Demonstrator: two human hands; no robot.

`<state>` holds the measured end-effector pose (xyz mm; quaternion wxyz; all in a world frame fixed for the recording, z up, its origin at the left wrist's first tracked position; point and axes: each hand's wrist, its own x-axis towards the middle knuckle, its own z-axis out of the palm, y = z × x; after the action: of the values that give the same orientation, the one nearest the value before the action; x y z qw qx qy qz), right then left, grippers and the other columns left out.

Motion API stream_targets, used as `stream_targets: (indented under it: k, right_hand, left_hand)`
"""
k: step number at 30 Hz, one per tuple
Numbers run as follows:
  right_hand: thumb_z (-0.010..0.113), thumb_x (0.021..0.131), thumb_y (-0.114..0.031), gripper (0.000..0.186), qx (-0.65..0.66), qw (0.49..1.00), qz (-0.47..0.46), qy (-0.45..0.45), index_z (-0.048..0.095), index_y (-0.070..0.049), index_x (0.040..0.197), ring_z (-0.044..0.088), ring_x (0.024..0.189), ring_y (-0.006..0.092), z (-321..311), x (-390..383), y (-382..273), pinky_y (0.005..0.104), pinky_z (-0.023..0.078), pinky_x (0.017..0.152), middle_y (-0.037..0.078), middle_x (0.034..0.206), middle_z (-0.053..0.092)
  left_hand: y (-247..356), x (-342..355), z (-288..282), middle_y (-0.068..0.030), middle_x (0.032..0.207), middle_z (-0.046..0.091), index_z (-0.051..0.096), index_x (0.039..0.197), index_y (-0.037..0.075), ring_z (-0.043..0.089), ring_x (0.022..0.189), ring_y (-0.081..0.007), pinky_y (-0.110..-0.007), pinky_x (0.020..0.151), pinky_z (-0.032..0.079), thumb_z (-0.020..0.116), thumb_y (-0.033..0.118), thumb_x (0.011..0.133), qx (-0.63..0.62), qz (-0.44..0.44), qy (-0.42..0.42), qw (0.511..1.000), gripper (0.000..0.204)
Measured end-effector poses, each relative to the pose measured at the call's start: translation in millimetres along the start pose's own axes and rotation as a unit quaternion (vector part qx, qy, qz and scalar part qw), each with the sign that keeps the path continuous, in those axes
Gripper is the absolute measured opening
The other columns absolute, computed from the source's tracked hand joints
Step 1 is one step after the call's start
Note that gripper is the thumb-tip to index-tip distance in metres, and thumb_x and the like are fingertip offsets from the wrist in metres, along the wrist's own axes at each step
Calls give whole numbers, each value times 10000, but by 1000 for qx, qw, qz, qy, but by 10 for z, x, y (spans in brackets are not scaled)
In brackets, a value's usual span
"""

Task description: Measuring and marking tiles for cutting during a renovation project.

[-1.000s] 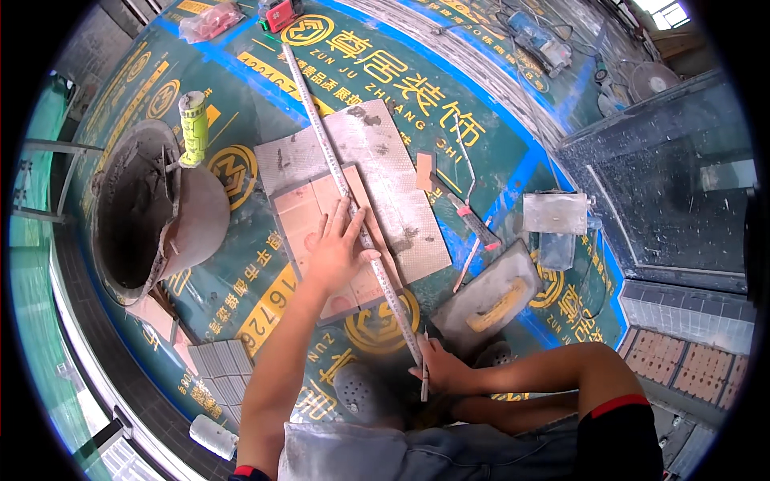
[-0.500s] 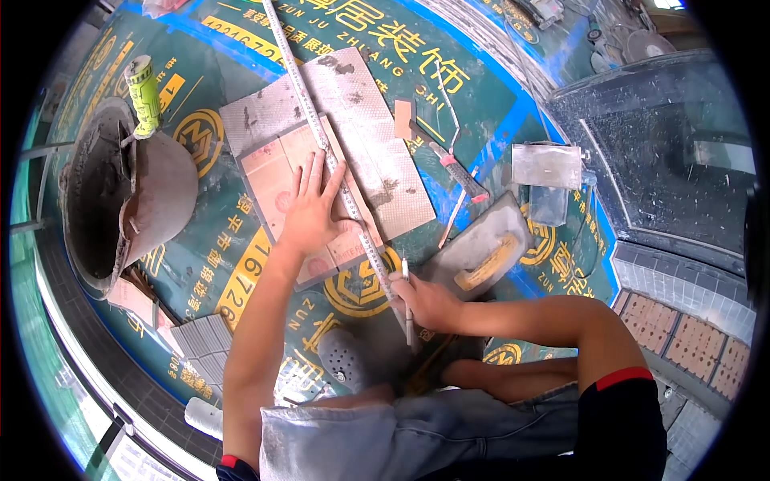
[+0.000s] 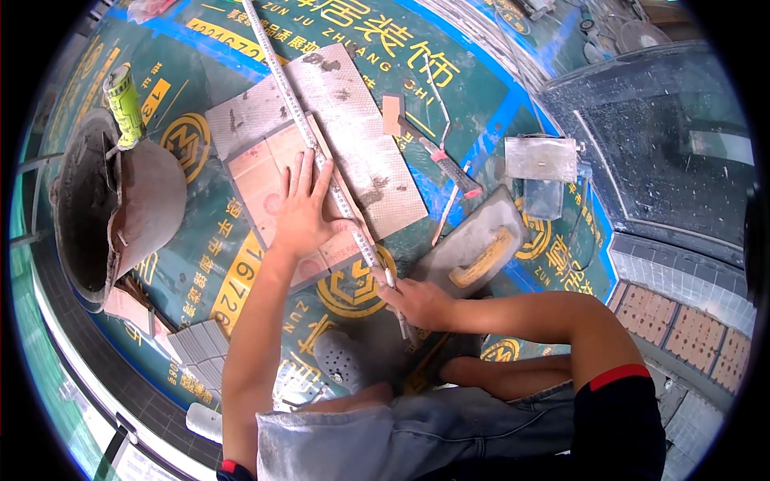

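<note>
My left hand (image 3: 305, 210) lies flat with fingers spread on a pinkish tile (image 3: 265, 180), pressing against a long metal straightedge (image 3: 309, 136) that runs diagonally across it. A grey, mortar-smeared tile (image 3: 361, 144) lies under and to the right of the straightedge. My right hand (image 3: 413, 301) is closed around a thin pencil-like tool at the near end of the straightedge, its tip by the tile's lower corner. Both tiles rest on a green and blue printed floor sheet (image 3: 481, 104).
A dark bucket (image 3: 88, 208) with a trowel blade sits at the left, a green can (image 3: 126, 94) behind it. A grey float with a yellow handle (image 3: 477, 244), a scraper (image 3: 429, 152) and a metal plate (image 3: 541, 158) lie right. Small grey tiles (image 3: 199, 353) are stacked near my grey shoe (image 3: 341, 361).
The view has shifted closer over the tiles. My left hand stays flat on the tile by the straightedge; my right hand stays at its near end with the tool.
</note>
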<state>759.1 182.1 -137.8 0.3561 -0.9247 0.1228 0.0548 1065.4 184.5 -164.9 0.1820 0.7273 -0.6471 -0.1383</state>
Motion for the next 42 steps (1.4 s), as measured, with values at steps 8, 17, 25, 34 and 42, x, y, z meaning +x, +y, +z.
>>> stream_targets:
  k: [8,17,25,34,42]
  right_hand:
    - [629,935,-115,317,-20,1000,-6,-9,522,-52,1227,696,996,362,17,23,30,437,597,718,233,1582,427]
    - [631,943,-109,322,-7,1000,-9,-19,527,-18,1234,680,1018,363,67,11,56,404,563,884,291,1569,408]
    - [557,963,-98,283,20,999,-27,16,515,-33,1235,677,932,404,75,8,73,469,564,780,302,1561,417]
    - [686,944,-268,384,-40,999,25,19,542,-66,1237,720,811,357,-240,137,-29,457,587,661,200,1272,662]
    - [674,968,-214,289,60,971,24,229,657,-55,1210,704,794,335,-1096,898,396,399,564,680,147,994,677]
  left_hand:
    - [-1,8,-25,-278,1674,220,316,1621,82,196,1554,-474,-600,1253,153,861,615,644,-17,-7,7,1000,1239]
    - [3,8,-33,-267,1681,209,275,1635,84,174,1565,-458,-583,1262,143,860,635,619,-18,-9,2,1000,1296]
    - [-14,13,-3,-247,1677,243,261,1635,70,183,1570,-434,-586,1264,142,863,631,617,-12,-9,4,1000,1310]
    - [3,35,-23,-248,1677,237,245,1639,71,164,1576,-430,-573,1271,137,895,564,638,-14,-17,-7,1000,1291]
    - [4,30,-10,-211,1677,265,270,1629,75,185,1581,-388,-573,1273,128,902,575,616,-12,-23,-7,1000,1295]
